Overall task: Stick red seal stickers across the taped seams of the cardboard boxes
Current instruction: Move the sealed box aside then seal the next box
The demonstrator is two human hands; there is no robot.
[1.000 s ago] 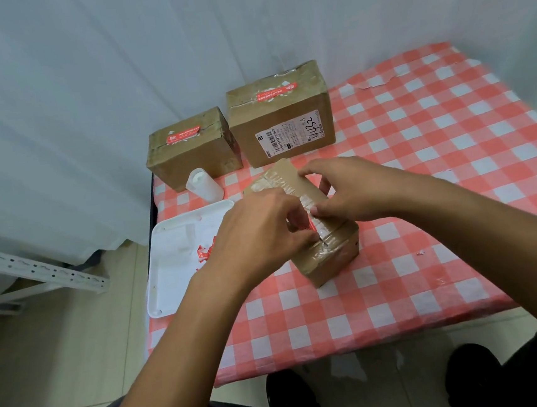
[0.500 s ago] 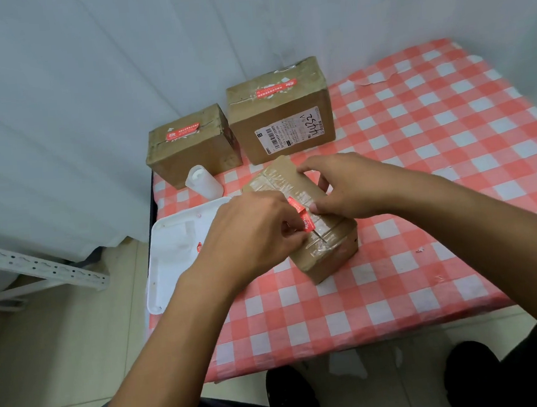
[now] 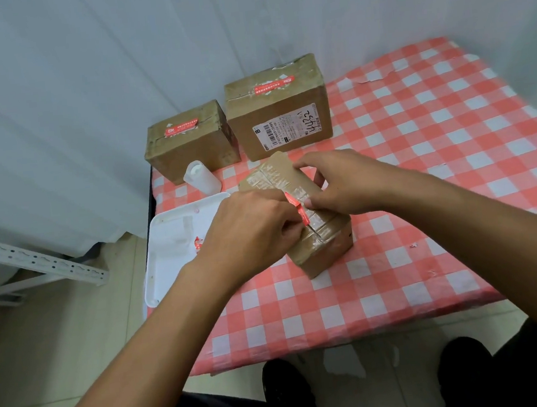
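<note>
Nearest you, your left hand (image 3: 250, 234) pinches one end of the red seal sticker (image 3: 297, 207) over the taped seam of the small box (image 3: 297, 213), and your right hand (image 3: 341, 185) curls over the box's far side with its thumb beside the sticker. The strip looks twisted and partly lifted, so pressing now could crease it or fix it crooked, off the seam. Beyond, the two sealed boxes (image 3: 278, 110) stand well apart, but the bottle (image 3: 201, 178) beside the tray (image 3: 172, 239) could be knocked if the box slides.
</note>
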